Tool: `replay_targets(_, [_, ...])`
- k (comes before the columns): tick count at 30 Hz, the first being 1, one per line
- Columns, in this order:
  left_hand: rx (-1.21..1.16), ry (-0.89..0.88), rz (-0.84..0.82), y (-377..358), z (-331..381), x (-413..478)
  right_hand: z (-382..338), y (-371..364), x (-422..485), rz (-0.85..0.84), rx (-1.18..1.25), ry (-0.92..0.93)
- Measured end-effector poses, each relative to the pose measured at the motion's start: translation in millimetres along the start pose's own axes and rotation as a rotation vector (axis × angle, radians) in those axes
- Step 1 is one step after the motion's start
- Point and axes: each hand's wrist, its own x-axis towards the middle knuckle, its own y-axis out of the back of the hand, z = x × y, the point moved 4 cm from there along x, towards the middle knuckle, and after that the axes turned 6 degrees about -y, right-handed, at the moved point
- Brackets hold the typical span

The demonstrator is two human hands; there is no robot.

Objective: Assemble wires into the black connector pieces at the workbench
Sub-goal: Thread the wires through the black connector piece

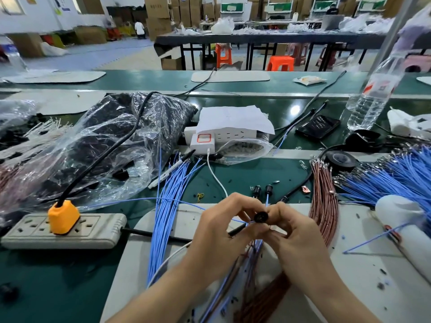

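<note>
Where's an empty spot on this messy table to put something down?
Bare green mat in front of the power strip, and pale board between the right hand and the white container. Crowded by the blue wires and plastic bag.

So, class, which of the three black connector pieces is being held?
The black connector pinched between the left hand and right hand; the other two sit untouched on the green bench beyond.

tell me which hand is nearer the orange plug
Left. The left hand is right of the orange plug; the right hand, beyond the black connector, is farther right.
</note>
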Motion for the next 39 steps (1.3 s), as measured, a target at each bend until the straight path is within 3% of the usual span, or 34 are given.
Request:
replay_targets(11, [0.002, 0.001, -0.054, -1, -3, 1, 3, 2, 3, -0.030, 0.151, 0.047])
replay_targets(21, [-0.002, -0.033, -0.032, -1, -2, 0, 1, 1, 2, -0.046, 0.106, 0.055])
replay_targets(34, [-0.099, 0.057, 0.030, -1, -8, -2, -8, -2, 0, 0.025, -0.263, 0.049])
replay_targets(39, [-0.188, 0.244, 0.205, 13, -26, 2, -38, -4, 19, 0.020, -0.592, 0.163])
